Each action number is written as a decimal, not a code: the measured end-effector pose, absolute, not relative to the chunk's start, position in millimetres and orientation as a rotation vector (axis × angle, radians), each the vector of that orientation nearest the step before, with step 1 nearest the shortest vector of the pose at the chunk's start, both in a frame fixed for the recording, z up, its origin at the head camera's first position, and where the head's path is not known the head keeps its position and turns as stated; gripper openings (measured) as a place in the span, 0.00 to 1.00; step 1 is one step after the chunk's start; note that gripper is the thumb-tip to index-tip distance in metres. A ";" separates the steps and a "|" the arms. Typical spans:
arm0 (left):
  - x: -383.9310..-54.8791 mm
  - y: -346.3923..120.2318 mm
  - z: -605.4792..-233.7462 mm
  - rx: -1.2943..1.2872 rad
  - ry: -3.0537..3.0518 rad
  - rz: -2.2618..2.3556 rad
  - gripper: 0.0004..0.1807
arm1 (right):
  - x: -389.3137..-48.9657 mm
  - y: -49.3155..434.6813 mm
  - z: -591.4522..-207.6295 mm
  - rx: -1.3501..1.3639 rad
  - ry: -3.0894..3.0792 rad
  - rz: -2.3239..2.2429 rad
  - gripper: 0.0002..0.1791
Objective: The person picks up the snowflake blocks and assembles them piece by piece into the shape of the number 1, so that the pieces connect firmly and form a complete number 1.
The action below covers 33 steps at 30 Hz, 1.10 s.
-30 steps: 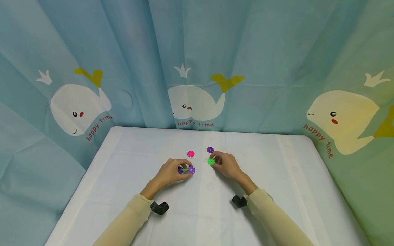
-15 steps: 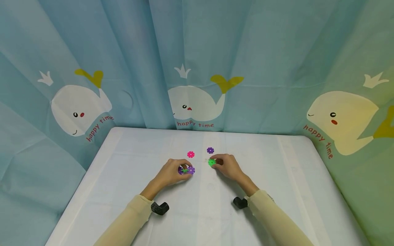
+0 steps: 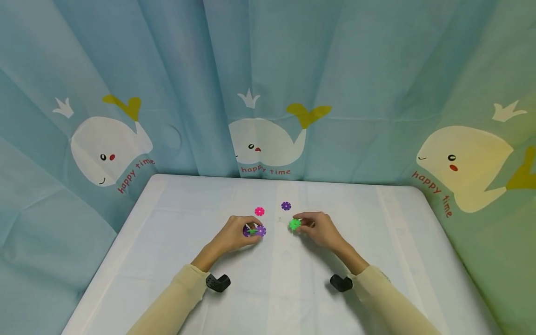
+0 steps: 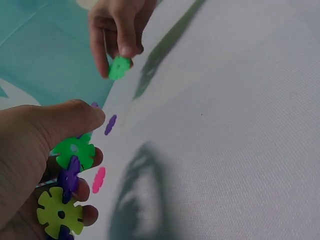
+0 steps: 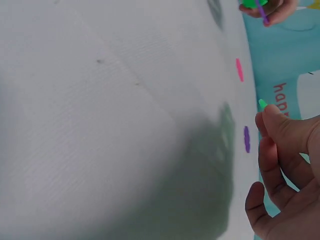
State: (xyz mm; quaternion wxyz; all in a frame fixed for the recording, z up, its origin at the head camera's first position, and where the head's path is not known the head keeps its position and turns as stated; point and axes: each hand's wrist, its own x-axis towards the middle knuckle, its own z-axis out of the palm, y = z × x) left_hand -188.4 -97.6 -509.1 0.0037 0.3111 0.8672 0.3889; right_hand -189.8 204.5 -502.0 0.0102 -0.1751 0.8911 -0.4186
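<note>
In the head view my left hand holds a chain of joined snowflake discs, with a purple disc at its right end. The left wrist view shows a green disc, a purple one edge-on and a yellow-green one slotted together, curled fingers behind them. Apart from it, my right hand pinches a single green snowflake disc between thumb and fingertips, raised off the table. Part of that disc is hidden by the thumb in the right wrist view.
Beyond my hands, a pink snowflake disc and a purple snowflake disc lie flat on the white table. A blue curtain with printed whales hangs along the table's back edge.
My right hand has drawn back to the right and slightly nearer, carrying the green disc away from the loose purple one. The left hand has hardly moved.
</note>
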 end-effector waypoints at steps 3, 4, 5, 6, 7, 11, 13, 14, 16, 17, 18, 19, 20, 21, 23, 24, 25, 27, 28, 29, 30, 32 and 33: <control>-188.0 -96.5 -507.8 0.974 2.721 1.207 0.15 | -186.5 209.9 -497.9 -0.538 2.786 -1.360 0.17; -187.7 -96.1 -507.5 0.971 2.723 1.201 0.15 | -185.4 211.3 -496.6 -0.527 2.786 -1.383 0.17; -187.5 -95.9 -507.3 0.966 2.725 1.196 0.16 | -184.4 212.8 -495.3 -0.522 2.786 -1.408 0.17; -187.3 -95.5 -506.9 0.962 2.729 1.186 0.16 | -183.4 214.6 -494.9 -0.516 2.784 -1.436 0.17; -186.9 -95.1 -506.4 0.953 2.731 1.177 0.16 | -182.6 216.1 -494.5 -0.508 2.783 -1.460 0.17; -186.1 -93.0 -505.6 0.942 2.742 1.134 0.16 | -179.6 222.1 -494.7 -0.491 2.769 -1.545 0.16; -185.7 -91.9 -504.7 0.942 2.744 1.119 0.16 | -178.5 224.4 -495.3 -0.472 2.759 -1.570 0.17; -185.7 -91.4 -504.5 0.947 2.745 1.117 0.16 | -177.8 225.4 -495.4 -0.469 2.755 -1.580 0.17; -185.5 -90.6 -503.5 0.950 2.741 1.119 0.15 | -176.5 227.1 -495.9 -0.459 2.739 -1.601 0.17; -185.4 -90.2 -503.2 0.954 2.739 1.120 0.15 | -176.1 227.6 -496.0 -0.458 2.730 -1.611 0.17; -185.4 -90.0 -502.9 0.955 2.737 1.122 0.15 | -175.6 227.7 -496.3 -0.456 2.721 -1.623 0.17; -185.3 -89.8 -502.7 0.955 2.737 1.122 0.15 | -175.1 227.8 -496.4 -0.458 2.712 -1.635 0.17; -185.2 -89.6 -502.3 0.956 2.735 1.125 0.15 | -174.6 228.0 -496.7 -0.462 2.705 -1.644 0.17; -185.1 -89.3 -501.9 0.956 2.732 1.128 0.15 | -174.0 228.0 -496.8 -0.464 2.695 -1.655 0.17; -185.1 -88.7 -500.9 0.958 2.729 1.136 0.16 | -173.0 227.5 -496.9 -0.464 2.686 -1.666 0.17; -185.2 -88.4 -500.4 0.958 2.728 1.139 0.16 | -172.2 227.3 -496.7 -0.466 2.682 -1.672 0.17; -185.3 -88.0 -499.6 0.957 2.725 1.144 0.16 | -171.4 227.1 -496.5 -0.468 2.679 -1.673 0.17; -185.4 -86.9 -497.9 0.962 2.714 1.163 0.16 | -169.8 226.3 -495.7 -0.478 2.674 -1.675 0.17; -185.6 -86.5 -496.9 0.959 2.706 1.176 0.16 | -168.9 225.6 -495.0 -0.482 2.671 -1.676 0.16; -185.8 -86.0 -495.9 0.955 2.699 1.187 0.15 | -168.0 224.8 -494.0 -0.489 2.664 -1.681 0.16; -185.9 -85.6 -494.7 0.951 2.691 1.200 0.15 | -167.1 223.9 -492.9 -0.497 2.657 -1.686 0.16; -185.9 -84.7 -492.1 0.946 2.672 1.229 0.15 | -165.8 222.0 -491.0 -0.510 2.643 -1.698 0.15; -185.8 -84.3 -490.9 0.948 2.663 1.243 0.15 | -165.3 220.7 -489.7 -0.515 2.635 -1.707 0.15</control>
